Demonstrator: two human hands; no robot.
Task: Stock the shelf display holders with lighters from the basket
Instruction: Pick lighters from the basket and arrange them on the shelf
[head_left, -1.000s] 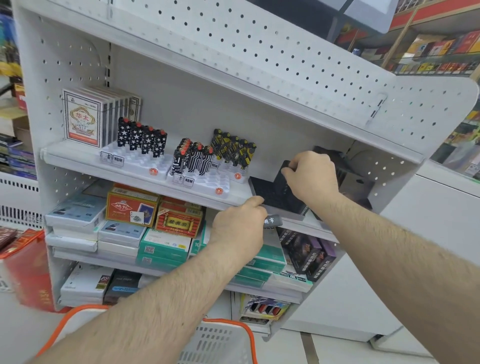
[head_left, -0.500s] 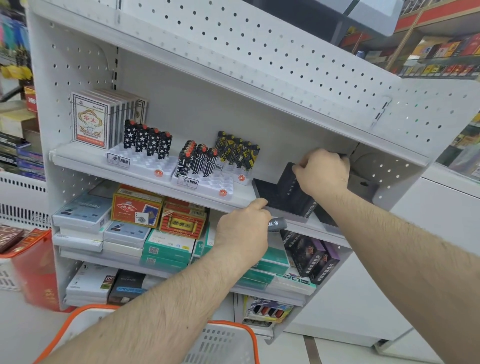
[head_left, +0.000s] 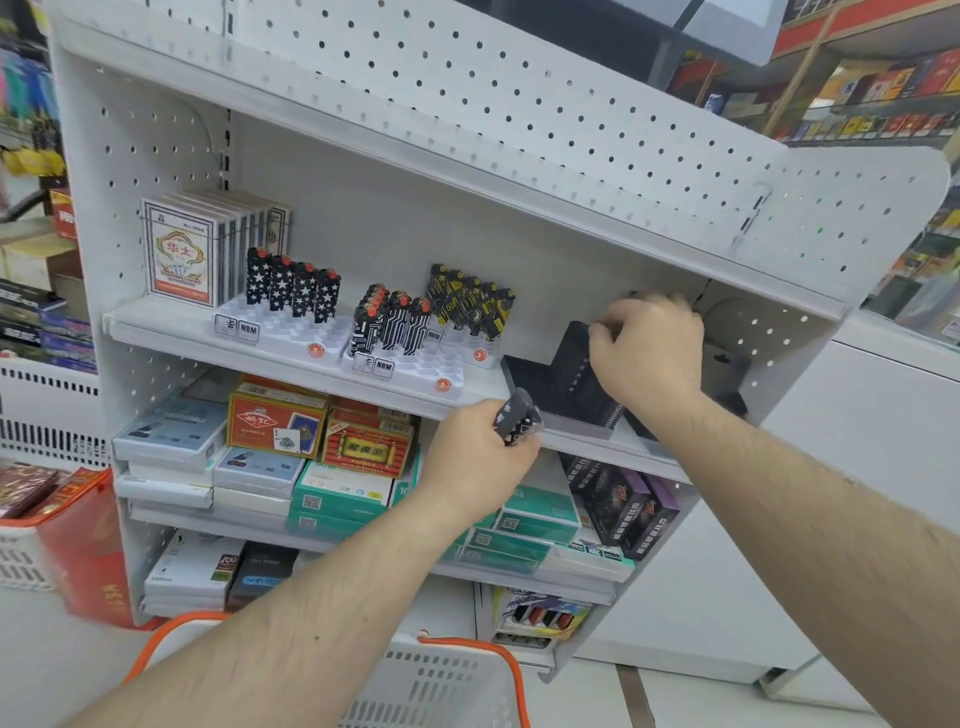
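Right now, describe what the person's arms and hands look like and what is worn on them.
Both arms are bare up to the frame's edge: no sleeves, gloves, watch or bands show. The forearms carry sparse dark hair. The left hand and right hand show no rings or markings on the sides facing the camera.

Lighters (head_left: 517, 425) now higher in left hand (head_left: 480, 457)

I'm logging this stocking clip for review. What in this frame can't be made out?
Head view only:
- Basket contents: cut off by the bottom edge and hidden by the left arm.
- Right hand fingers: behind the black holder, grip unclear.
- Lighters in the left hand: blurred, count unclear.
- Holder labels: mostly too small to read.
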